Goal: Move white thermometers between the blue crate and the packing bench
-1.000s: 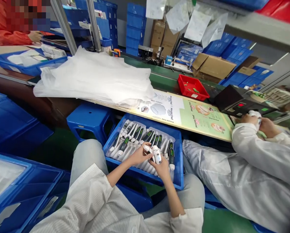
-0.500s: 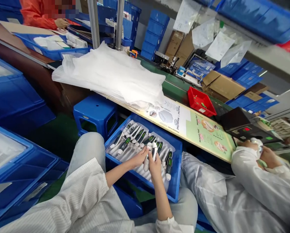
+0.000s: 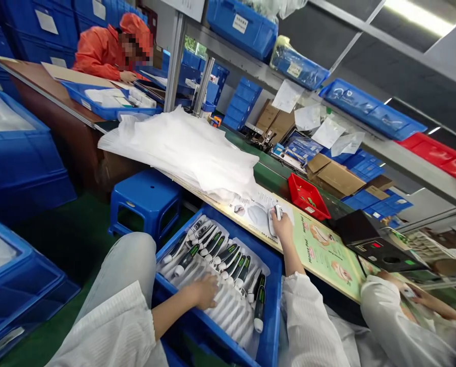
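The left arm reaches forward and slightly right, its left hand palm-down above a white ribbed plastic tray inside one rectangular blue plastic bin. The left fingers are loosely bent; whether they hold anything cannot be told. Around a dozen white-and-black handheld devices, many green-marked, lie in the tray, too crowded for an exact count. The right arm extends farther, its right hand closed around one white-and-dark handheld device over a green-and-white printed board along the tabletop. One blue plastic stool stands left of the bin. At right, one co-worker's white sleeve shows. Beyond are one pile of thin white sheets and one shallow red plastic tray. Farther off sits one person in orange.
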The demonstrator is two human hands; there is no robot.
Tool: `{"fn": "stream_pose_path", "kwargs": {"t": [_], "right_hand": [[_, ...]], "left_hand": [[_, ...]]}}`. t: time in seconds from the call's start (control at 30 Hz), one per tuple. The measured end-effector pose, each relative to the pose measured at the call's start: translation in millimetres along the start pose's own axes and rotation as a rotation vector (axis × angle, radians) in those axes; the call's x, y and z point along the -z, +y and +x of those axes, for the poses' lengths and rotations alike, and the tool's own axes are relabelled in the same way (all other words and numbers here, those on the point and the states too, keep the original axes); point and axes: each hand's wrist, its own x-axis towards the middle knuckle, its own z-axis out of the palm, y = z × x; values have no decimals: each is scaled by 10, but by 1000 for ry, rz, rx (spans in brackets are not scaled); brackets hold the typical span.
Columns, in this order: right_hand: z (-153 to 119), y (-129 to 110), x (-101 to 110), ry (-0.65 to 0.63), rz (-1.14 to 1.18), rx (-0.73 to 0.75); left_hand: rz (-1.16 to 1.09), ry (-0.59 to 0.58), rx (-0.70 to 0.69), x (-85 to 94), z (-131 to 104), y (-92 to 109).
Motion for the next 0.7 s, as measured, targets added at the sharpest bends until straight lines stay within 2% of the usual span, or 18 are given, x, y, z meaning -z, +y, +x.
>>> {"fn": "stream_pose_path", "kwargs": {"t": [0.1, 0.17, 0.3, 0.43, 0.5, 0.57, 0.63, 0.7], "right_hand": [[30, -3, -85, 33, -129, -90], [12, -38, -124, 71, -147, -136], [-103, -170, -262, 86, -142, -156], [-279, -178, -394, 12, -166, 70], [-329, -20, -374, 31, -156, 193], [-310, 264, -266, 95, -135, 253], [-212, 626, -73, 170, -117, 218], [-73, 1005, 175, 237, -113, 106]], "left_hand": [[52, 130, 68, 92, -3, -108], [78, 147, 101, 134, -14, -142], [2, -4, 71, 130, -15, -143], [-13, -82, 76, 143, -33, -133], [-10, -89, 95, 195, -64, -146], [-16, -85, 106, 295, -109, -202], [-41, -16, 121, 454, -169, -328], [-66, 132, 145, 675, -245, -518]]}}
